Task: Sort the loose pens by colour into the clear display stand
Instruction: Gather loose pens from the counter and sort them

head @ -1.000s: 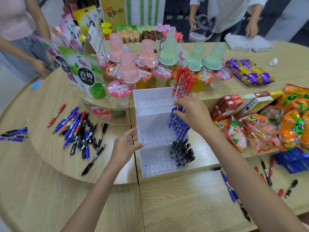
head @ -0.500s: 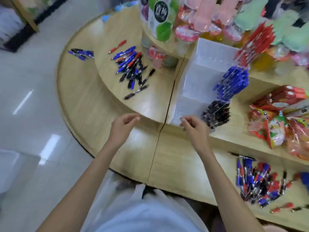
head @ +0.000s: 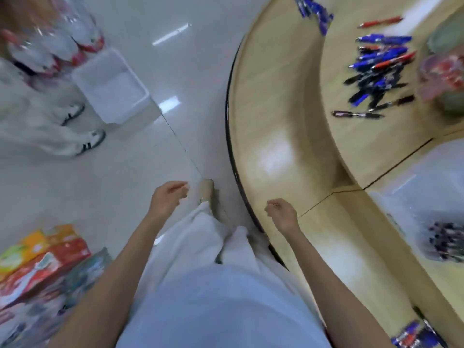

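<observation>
Both grips released: left hand and right hand loosely curled by the worktop edge. Loose pens heaped on the worktop, well apart from both hands. Clear display stand at right, blurred.

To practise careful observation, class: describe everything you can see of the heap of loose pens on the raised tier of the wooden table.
The heap of loose pens lies flat on the raised tier of the light wooden table. Slim, plastic-looking pens, mostly blue and black with a few red, cross in a tangle. One dark pen lies apart at the near edge; one red pen apart on the far side. Only the tabletop touches the heap. Motion blur hides finer detail.
</observation>
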